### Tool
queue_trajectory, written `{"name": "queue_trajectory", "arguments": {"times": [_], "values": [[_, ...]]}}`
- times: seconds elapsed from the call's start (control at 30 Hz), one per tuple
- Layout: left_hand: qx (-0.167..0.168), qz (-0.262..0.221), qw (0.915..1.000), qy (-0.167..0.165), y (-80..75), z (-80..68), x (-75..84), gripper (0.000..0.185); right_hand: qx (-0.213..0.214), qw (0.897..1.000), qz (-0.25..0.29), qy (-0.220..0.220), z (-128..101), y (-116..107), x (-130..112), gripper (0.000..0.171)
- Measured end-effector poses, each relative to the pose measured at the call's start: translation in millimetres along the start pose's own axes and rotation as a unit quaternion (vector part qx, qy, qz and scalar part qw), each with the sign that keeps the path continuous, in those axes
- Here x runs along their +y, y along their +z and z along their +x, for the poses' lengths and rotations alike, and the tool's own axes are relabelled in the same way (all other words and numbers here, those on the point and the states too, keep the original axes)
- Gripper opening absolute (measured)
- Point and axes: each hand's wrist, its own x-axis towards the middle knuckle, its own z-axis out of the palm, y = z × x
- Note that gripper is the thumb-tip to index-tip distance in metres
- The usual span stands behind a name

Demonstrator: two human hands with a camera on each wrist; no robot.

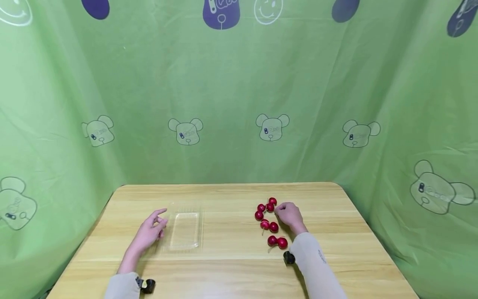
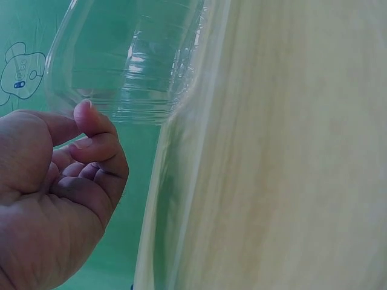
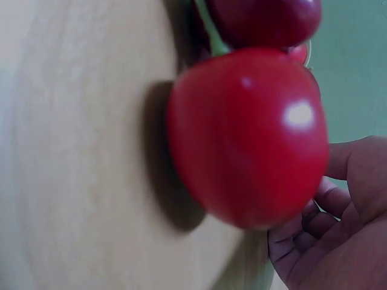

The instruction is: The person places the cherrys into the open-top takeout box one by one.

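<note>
On the left of the table in the head view sits a clear plastic box (image 1: pixel 198 226). My left hand (image 1: pixel 149 232) hovers at its left side, fingers loosely bent. The left wrist view has the left fingertips (image 2: pixel 86 109) right at the edge of the clear box (image 2: pixel 136 66). My right hand (image 1: pixel 290 214) is bent down beside the upper group of cherries, its fingertips close to a dark red cherry (image 1: pixel 270 207). A bright red cherry (image 3: pixel 248 139) hides those fingertips in the right wrist view, so I cannot tell whether they pinch a stem.
Other cherries lie near the right hand: one at the back (image 1: pixel 273 201), a split-looking one (image 1: pixel 264 224) with a partner, and a stemmed pair (image 1: pixel 277 242) nearer the front. The wooden table (image 1: pixel 231 249) ends at a green printed curtain (image 1: pixel 224 162) on three sides.
</note>
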Motion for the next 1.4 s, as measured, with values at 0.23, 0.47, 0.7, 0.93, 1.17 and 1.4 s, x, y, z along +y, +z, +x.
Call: {"name": "queue_trajectory", "arguments": {"times": [0.23, 0.47, 0.7, 0.93, 1.17, 1.4], "values": [[-0.001, -0.011, 0.9999, -0.003, 0.7, 1.7, -1.3, 0.052, -0.003, 1.0, 0.0, -0.004, -1.3, -3.2, -0.3, 0.019], [-0.001, -0.009, 1.0, 0.0, 1.0, 1.9, -2.0, 0.051, -0.007, 1.0, 0.01, -0.01, -3.4, -7.6, -1.3, 0.018], [-0.003, -0.004, 1.0, 0.0, -0.3, 1.4, 0.3, 0.052, -0.012, 1.0, 0.026, -0.004, -2.6, -8.9, -1.0, 0.018], [-0.002, -0.005, 1.0, 0.0, -0.5, 1.7, 1.2, 0.051, -0.007, 0.999, 0.035, -0.017, -3.7, -11.7, -5.1, 0.02], [-0.005, -0.005, 1.0, 0.0, -0.6, -0.1, 1.5, 0.052, -0.009, 0.999, 0.026, -0.032, -8.0, -18.0, -15.5, 0.021], [-0.005, -0.003, 1.0, -0.001, -0.3, -1.0, 0.7, 0.053, -0.02, 0.998, 0.042, -0.041, -15.3, -22.9, -29.5, 0.021]]}}
